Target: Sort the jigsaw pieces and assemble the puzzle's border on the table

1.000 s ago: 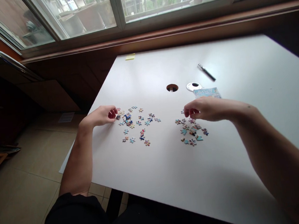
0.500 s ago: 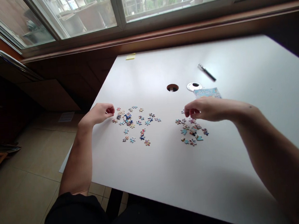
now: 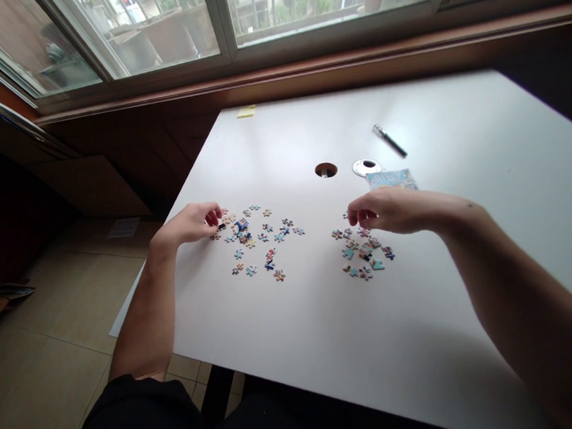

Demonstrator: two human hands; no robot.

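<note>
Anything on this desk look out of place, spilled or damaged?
One oddity: the desk's round cable hole is open, and its cap lies loose beside it. The puzzle pieces sit in two loose scatters by the left hand and right hand; nothing looks damaged.

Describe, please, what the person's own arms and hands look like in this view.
Both forearms are bare up to the elbow, with no sleeves showing. The left hand and right hand wear no gloves, rings, watch or bracelets. A small dark mark sits near the right wrist. Dark clothing shows at the bottom edge.
</note>
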